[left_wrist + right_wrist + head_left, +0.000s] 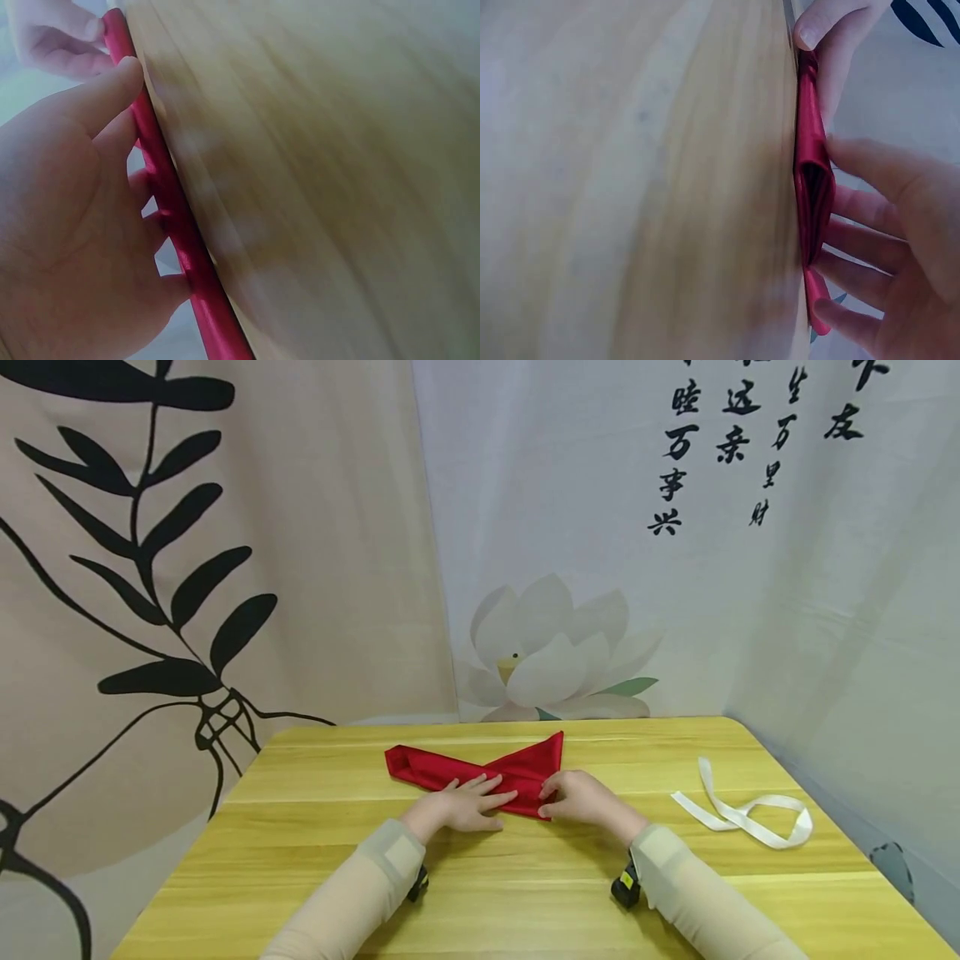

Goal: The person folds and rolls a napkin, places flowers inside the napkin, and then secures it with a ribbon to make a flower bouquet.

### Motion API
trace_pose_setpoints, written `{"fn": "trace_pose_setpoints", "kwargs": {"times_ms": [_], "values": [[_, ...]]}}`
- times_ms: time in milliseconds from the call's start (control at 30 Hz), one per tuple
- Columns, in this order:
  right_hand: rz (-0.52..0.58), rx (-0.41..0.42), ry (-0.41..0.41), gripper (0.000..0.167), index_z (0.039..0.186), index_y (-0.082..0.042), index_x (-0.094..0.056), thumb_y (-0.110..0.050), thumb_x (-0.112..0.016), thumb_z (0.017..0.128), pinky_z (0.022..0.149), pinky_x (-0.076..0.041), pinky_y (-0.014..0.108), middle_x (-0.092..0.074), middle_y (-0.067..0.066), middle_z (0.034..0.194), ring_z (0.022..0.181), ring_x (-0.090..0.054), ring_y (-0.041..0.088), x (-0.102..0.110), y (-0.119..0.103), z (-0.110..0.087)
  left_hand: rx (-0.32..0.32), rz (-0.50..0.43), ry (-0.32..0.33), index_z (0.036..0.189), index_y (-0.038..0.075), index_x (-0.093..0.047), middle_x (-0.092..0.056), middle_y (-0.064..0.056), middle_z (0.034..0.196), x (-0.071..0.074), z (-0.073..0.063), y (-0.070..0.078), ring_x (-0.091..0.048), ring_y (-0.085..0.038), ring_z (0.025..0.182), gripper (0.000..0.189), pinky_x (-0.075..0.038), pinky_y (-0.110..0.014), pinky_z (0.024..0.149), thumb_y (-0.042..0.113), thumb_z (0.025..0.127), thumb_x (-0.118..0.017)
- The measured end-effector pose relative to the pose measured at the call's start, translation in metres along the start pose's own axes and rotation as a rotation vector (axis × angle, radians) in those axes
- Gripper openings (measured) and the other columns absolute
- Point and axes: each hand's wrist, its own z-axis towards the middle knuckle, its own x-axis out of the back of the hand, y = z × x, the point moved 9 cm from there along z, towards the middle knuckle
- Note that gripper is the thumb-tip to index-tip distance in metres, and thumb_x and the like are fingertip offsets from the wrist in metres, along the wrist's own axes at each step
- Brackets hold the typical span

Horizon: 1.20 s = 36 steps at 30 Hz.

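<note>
A shiny red cloth (435, 768), folded into a long band, lies across the far middle of the table; its upper right corner sticks up and back. My left hand (465, 806) rests on the middle of it with fingers spread. At the cloth's right end, the bent fingers and thumb of my right hand (585, 797) hold the folded edge. In the right wrist view, the layers of the cloth (811, 120) gape slightly at that end, between thumb and fingers. From the left wrist, the near fold of the cloth (176, 210) shows as a rounded roll under the fingers.
A white ribbon (776, 839) lies in a loose loop on the right side of the wooden table (495, 902). Behind the table's far edge hangs a printed curtain (337, 568) with leaves, a lotus and writing.
</note>
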Motion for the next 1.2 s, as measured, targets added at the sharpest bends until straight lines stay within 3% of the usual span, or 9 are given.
{"fn": "trace_pose_setpoints", "kwargs": {"times_ms": [233, 533, 867, 1200], "values": [[-0.031, -0.037, -0.06, 0.039, 0.099, -0.008, -0.073, -0.033, -0.086, 0.072, 0.079, -0.05, 0.036, -0.069, 0.0, 0.096, 0.082, -0.06, 0.014, -0.004, -0.001, 0.001, 0.004, -0.003, 0.002, 0.153, 0.037, -0.028, -0.013, 0.0, 0.161, 0.003, -0.004, 0.0, -0.009, -0.027, 0.147, 0.062, -0.009, -0.059, 0.112, 0.054, 0.096, -0.048], [-0.072, -0.005, -0.054, 0.04, 0.094, -0.012, -0.072, -0.036, -0.089, 0.067, 0.071, -0.049, 0.031, -0.064, -0.005, 0.094, 0.073, -0.055, 0.008, -0.008, -0.003, 0.0, 0.009, -0.014, -0.029, 0.154, 0.036, -0.025, -0.009, -0.001, 0.162, -0.002, -0.006, 0.002, -0.005, -0.027, 0.147, 0.063, -0.006, -0.059, 0.113, 0.051, 0.098, -0.048], [-0.124, 0.011, -0.018, 0.026, 0.09, -0.01, -0.072, -0.025, -0.083, 0.072, 0.076, -0.05, 0.034, -0.064, -0.003, 0.092, 0.079, -0.059, 0.013, -0.008, -0.005, 0.002, -0.025, -0.016, -0.004, 0.152, 0.035, -0.029, -0.015, -0.001, 0.161, 0.001, -0.004, 0.001, -0.01, -0.028, 0.147, 0.063, -0.01, -0.059, 0.112, 0.052, 0.096, -0.051], [-0.157, 0.039, 0.01, 0.013, 0.088, -0.009, -0.071, -0.016, -0.074, 0.078, 0.07, -0.05, 0.032, -0.063, -0.002, 0.088, 0.073, -0.057, 0.011, -0.004, -0.009, 0.003, -0.069, -0.02, 0.014, 0.15, 0.027, -0.038, -0.022, -0.001, 0.159, 0.013, -0.002, -0.001, -0.018, -0.026, 0.145, 0.061, -0.017, -0.059, 0.111, 0.046, 0.095, -0.056]]}}
